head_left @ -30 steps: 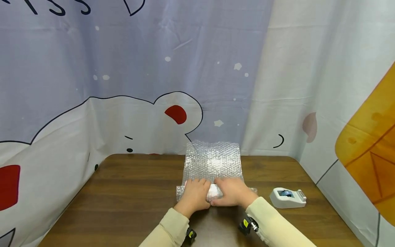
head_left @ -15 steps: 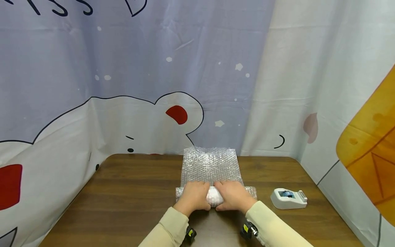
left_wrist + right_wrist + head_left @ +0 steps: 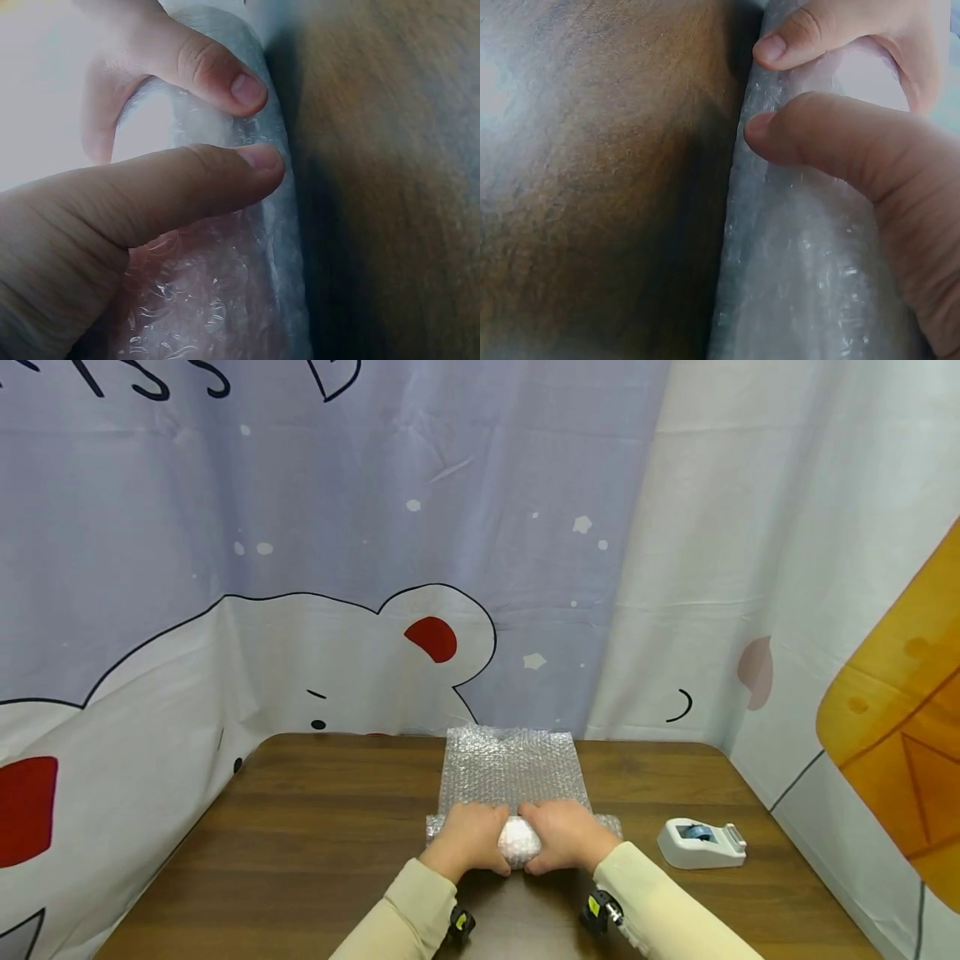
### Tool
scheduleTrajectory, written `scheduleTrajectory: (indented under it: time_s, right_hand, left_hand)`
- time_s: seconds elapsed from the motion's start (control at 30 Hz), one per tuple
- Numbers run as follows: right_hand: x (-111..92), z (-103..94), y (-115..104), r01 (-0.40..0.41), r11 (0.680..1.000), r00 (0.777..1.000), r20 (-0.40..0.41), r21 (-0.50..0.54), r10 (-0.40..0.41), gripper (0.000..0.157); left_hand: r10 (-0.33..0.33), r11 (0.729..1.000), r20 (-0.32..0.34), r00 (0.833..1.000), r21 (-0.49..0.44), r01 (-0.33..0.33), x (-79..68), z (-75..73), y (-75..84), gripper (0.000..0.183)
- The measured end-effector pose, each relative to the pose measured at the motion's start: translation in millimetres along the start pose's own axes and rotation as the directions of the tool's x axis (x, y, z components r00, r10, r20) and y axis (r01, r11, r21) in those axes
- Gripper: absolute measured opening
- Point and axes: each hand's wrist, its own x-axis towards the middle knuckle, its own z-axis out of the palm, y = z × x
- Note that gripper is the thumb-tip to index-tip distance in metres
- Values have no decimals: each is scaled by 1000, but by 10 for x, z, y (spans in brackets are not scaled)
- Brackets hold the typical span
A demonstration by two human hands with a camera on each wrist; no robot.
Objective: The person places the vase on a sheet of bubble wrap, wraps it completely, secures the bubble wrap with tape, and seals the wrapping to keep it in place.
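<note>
A patterned curtain (image 3: 525, 552) hangs behind a wooden table (image 3: 337, 843). On the table, a sheet of bubble wrap (image 3: 513, 768) lies flat, reaching the far edge; its near end meets a bubble-wrap roll (image 3: 519, 842) lying crosswise at the middle of the table. The left hand (image 3: 471, 839) and right hand (image 3: 564, 835) both grip the roll, partly closed, fingers over the top and thumbs on the near side. Something pinkish seems to show through by the left thumb, though blur makes that uncertain. A white dispenser (image 3: 701, 852) with blue tape (image 3: 698, 832) stands to the right, apart from the roll.
</note>
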Motion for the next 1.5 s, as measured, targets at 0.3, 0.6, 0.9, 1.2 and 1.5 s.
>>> scheduleTrajectory:
  time_s: [0.3,0.6,0.9,1.2,1.5]
  right_hand:
    - [89,-40,15,-73,987,984,170,142,49,50]
    - [160,-112,93,-141,959,947,317,247,58,56]
    - [162,-89,113,-114,951,960,279,288,31,53]
    - [73,-129,66,-38,989,993,117,142,21,66]
    - [-70,-186,-26,-19,1000,999,31,-10,19,83]
  left_hand:
    - [-27,994,-46,999,104,31,-110,-37,45,95]
    - [6,982,-90,996,188,11,-185,-43,125,91]
    - [15,988,-72,997,154,-4,-122,-10,68,80]
    - [22,990,-113,993,144,-6,-71,86,4,74]
    - [26,989,-127,992,146,-7,-34,112,-30,69]
